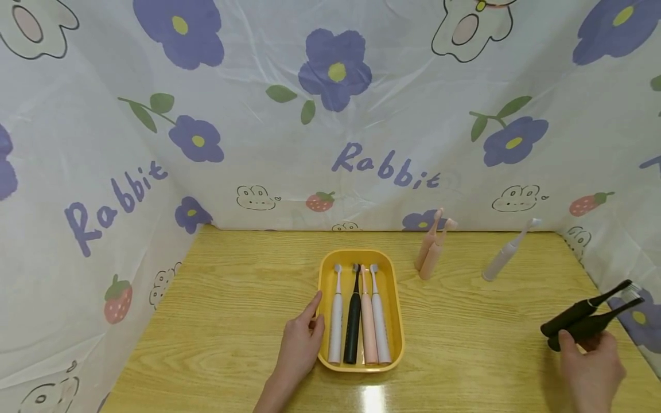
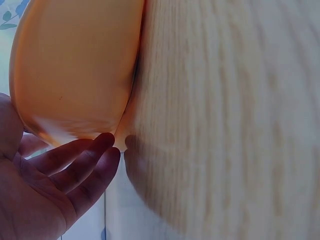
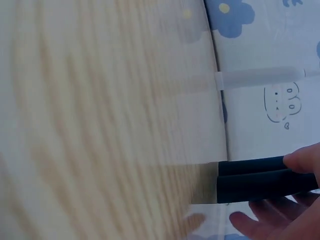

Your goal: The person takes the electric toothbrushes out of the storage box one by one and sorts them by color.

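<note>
L hand [image 1: 302, 338]: mine, fingers straight, touching yellow tray [image 1: 326, 278] left rim, table [image 1: 232, 298] centre-front.
R hand [image 1: 591, 367]: gripping 2 black toothbrushes [image 1: 588, 316], table's right edge.

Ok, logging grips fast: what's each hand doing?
Left hand: open, fingers touching the yellow plastic tray.
Right hand: holding two black electric toothbrushes.

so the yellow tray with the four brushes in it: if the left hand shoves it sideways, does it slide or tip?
Probably slides. The yellow tray looks low and wide and lies flat on the glossy wooden table, so tipping seems unlikely. The four toothbrushes lie loose side by side, so they may roll or shift inside. The left hand already touches its long side, fingers fairly straight.
</note>
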Motion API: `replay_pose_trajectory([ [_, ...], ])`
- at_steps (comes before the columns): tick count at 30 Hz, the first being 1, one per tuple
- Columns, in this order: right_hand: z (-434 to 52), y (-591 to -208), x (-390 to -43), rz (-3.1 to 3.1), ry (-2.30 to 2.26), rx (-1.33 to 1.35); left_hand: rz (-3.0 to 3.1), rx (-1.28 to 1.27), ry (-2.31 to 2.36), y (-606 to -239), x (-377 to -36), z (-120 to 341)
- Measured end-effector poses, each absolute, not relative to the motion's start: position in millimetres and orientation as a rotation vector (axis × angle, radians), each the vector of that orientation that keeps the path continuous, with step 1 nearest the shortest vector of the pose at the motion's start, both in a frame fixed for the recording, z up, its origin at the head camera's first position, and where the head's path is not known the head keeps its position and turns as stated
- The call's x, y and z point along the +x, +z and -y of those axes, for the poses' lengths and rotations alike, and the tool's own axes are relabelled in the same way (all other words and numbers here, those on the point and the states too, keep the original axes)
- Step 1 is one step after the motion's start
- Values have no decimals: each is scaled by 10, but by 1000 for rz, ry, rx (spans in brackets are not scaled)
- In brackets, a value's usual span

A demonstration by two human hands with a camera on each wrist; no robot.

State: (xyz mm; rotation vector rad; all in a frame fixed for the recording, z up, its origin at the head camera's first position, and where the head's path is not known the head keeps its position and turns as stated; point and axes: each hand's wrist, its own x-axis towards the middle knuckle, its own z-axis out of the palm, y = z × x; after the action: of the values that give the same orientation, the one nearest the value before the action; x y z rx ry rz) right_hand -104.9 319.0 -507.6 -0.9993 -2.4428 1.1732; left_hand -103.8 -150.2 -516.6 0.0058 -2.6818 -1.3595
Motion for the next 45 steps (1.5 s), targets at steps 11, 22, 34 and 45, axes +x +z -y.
replay_pose_trajectory([
  [11,-2796,-4765,-894,1984,863,-678,2679,26,-1372,-5178,-1043,1492],
  [22,-2271,-4324,-919,1920,955,-197,2674,24,-1396,-5187,-1044,1481],
  [34,-1260,-4634,-907,2182,1876,275,2666,29,-1382,-5182,-1044,1488],
  [45,-913,-4782,-1121,2427,2365,421,2649,19,-1373,-5181,-1042,1488],
])
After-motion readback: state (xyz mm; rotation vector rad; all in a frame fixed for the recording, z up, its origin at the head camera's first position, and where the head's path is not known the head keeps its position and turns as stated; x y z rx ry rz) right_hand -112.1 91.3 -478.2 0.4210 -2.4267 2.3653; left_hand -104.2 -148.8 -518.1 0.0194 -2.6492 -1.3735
